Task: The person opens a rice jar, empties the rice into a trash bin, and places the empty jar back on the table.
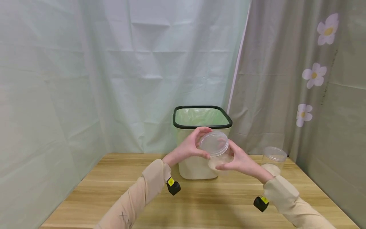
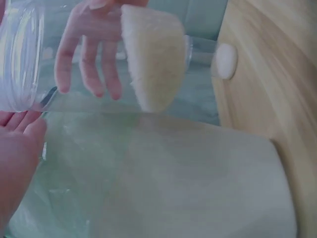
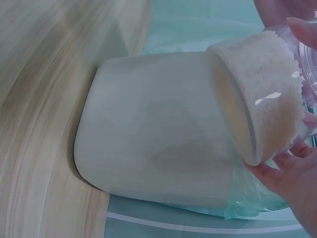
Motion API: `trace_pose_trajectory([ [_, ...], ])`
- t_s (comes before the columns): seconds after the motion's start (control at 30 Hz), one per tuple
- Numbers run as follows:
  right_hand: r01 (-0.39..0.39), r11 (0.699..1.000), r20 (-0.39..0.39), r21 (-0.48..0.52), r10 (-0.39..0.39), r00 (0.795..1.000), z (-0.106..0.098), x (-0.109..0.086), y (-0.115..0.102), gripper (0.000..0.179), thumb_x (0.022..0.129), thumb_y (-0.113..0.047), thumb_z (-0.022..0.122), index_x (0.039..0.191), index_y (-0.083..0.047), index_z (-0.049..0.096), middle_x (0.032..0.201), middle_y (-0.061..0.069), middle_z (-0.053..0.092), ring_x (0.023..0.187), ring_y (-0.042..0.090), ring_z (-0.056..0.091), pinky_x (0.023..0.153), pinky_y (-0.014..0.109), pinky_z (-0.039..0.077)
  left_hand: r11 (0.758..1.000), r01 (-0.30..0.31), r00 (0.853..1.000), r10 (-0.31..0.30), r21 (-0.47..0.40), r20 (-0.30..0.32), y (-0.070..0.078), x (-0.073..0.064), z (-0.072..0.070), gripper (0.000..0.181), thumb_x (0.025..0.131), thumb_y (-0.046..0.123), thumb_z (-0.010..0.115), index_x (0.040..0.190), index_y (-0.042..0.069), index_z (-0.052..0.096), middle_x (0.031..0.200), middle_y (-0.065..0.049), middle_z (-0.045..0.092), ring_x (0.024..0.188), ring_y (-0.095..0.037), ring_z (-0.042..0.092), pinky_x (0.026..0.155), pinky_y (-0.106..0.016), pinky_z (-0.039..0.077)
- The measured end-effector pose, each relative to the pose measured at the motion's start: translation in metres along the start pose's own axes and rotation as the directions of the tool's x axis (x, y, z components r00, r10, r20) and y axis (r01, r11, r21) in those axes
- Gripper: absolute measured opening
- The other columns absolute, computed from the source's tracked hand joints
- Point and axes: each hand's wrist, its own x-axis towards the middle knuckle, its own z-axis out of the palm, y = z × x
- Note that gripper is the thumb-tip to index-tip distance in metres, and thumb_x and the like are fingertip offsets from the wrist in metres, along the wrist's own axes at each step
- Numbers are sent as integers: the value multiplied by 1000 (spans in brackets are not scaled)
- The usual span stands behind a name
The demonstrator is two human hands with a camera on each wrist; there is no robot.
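Observation:
A clear round plastic jar (image 1: 220, 161), part filled with white grains (image 3: 270, 84) that look like rice, is held up in front of a bin. My left hand (image 1: 195, 144) grips the clear screw lid (image 1: 213, 143) at its rim, thumb on the near side. My right hand (image 1: 241, 161) is curled round the jar's body from the right. Through the clear wall, the left wrist view shows the right hand's fingers (image 2: 89, 62). The lid sits on the jar, which tilts slightly; whether the lid is loose cannot be told.
Behind the jar stands a pale bin (image 1: 197, 167) with a dark rim (image 1: 203, 127) and a green liner bag (image 1: 197, 117). A second clear jar with white grains (image 1: 270, 168) stands at the right on the wooden table (image 1: 123, 187). Curtains (image 1: 160, 79) hang around the table.

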Motion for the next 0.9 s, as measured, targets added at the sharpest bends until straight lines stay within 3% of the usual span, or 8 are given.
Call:
trace_pose_trajectory([
  [0.23, 26, 998, 43, 56, -28, 999, -2, 1, -17, 81, 64, -10, 82, 131, -9, 38, 118, 7, 49, 104, 25, 47, 84, 46, 39, 997, 42, 997, -46, 61, 62, 7, 6, -3, 81, 64, -5, 78, 131, 5, 36, 123, -6, 46, 110, -17, 44, 90, -33, 39],
  [0.4, 55, 994, 55, 96, -61, 997, -2, 0, -30, 76, 67, -5, 79, 131, -4, 37, 119, 10, 49, 105, 27, 47, 85, 45, 39, 999, 46, 997, -45, -15, 69, 1, 5, -1, 75, 66, -3, 77, 130, 6, 38, 119, -7, 50, 108, -21, 47, 89, -36, 40],
  [0.53, 46, 993, 58, 110, -52, 997, -1, 1, -21, 78, 67, -5, 79, 132, -5, 37, 121, 9, 48, 107, 25, 47, 87, 44, 38, 997, 29, 998, -25, -74, 61, -3, 2, 3, 73, 68, -2, 76, 131, 5, 38, 121, -11, 49, 109, -26, 46, 88, -38, 41],
  [0.67, 34, 992, 49, 118, -40, 998, 0, 3, -6, 81, 66, -7, 81, 133, -11, 36, 123, 7, 47, 109, 24, 45, 88, 46, 37, 997, 21, 999, -18, -74, 41, -5, 1, 5, 73, 69, 2, 76, 131, 7, 39, 122, -11, 48, 110, -26, 45, 90, -38, 40],
  [0.9, 19, 998, -23, 58, -18, 1000, 4, 4, -5, 82, 63, -14, 83, 132, -14, 38, 121, 3, 47, 107, 20, 45, 87, 44, 38, 994, 10, 999, -15, -110, -42, -9, -1, 11, 70, 71, 0, 74, 131, 6, 38, 123, -10, 48, 109, -27, 46, 91, -39, 38],
])
